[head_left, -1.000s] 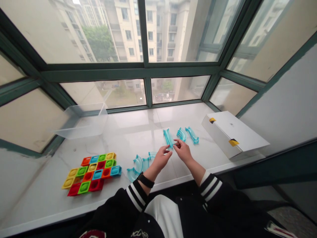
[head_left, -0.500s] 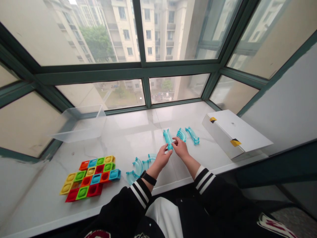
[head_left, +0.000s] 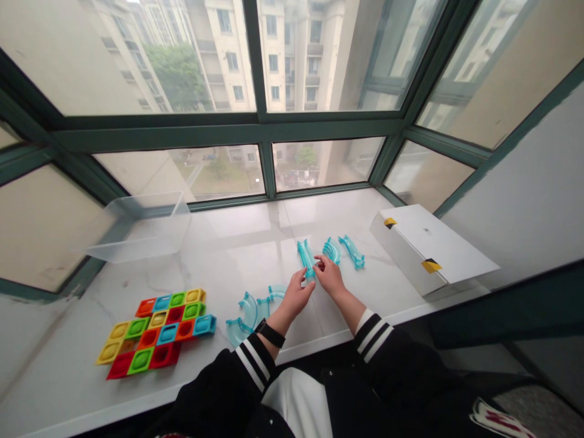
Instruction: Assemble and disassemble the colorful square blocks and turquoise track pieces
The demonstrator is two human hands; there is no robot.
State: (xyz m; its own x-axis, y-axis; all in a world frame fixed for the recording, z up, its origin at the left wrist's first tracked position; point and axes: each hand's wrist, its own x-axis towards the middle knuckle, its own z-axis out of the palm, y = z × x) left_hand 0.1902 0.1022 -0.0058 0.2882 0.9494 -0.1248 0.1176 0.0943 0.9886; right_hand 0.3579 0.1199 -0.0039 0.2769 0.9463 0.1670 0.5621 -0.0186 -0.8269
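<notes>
**Both hands meet at a blue track piece [head_left: 305,258] mid-sill [head_left: 237,255]**
The left hand's [head_left: 294,301] fingers close narrowly on the piece's lower end; the right hand's [head_left: 329,275] fingertips curl in just beside it, contact unclear. A light, steady pinch suits this thin plastic. Curved pieces [head_left: 333,250] lie just upper right; a tile grid [head_left: 155,331] sits lower left.

The right hand [head_left: 329,275] partly hides the teal track [head_left: 305,253].
</notes>
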